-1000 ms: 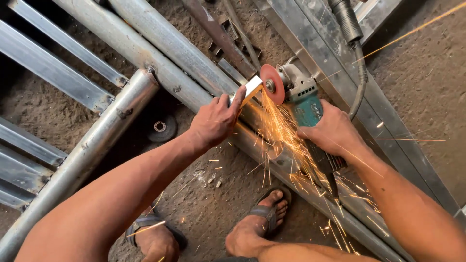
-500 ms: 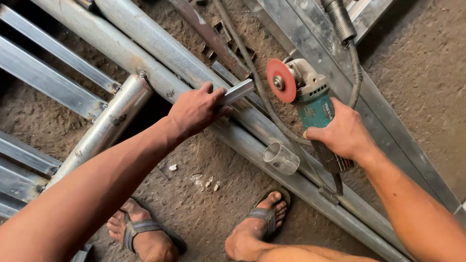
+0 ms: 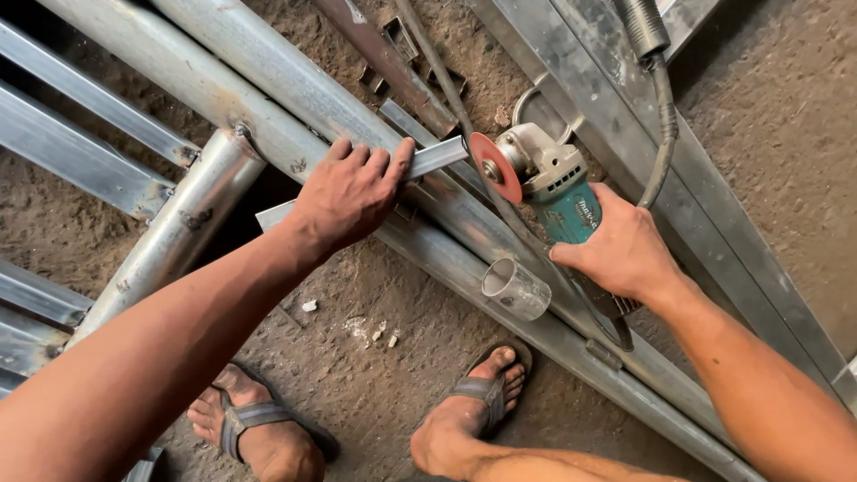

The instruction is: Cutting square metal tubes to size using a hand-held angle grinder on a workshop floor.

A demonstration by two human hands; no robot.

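Note:
My left hand [image 3: 350, 192] grips a thin flat metal bar [image 3: 435, 159] that lies across the large welded steel pipes [image 3: 268, 107]. The bar's free end sticks out to the right, almost at the red disc [image 3: 495, 167] of an angle grinder [image 3: 558, 192]. My right hand [image 3: 620, 250] holds the grinder by its teal body, disc facing left. No sparks show. A short cut-off tube stub [image 3: 516, 287] points up from the lower pipe, just below the grinder.
The grinder's black cable [image 3: 661, 116] runs up and away to the top right. More steel rails [image 3: 80, 161] lie at the left. My two feet in sandals [image 3: 482, 393] stand on the dirt floor [image 3: 357, 295], with small debris between them.
Sparks flew from the disc a second ago and have stopped. The grinder has lifted off the metal, and my left hand now holds the flat bar further along, its end by the disc.

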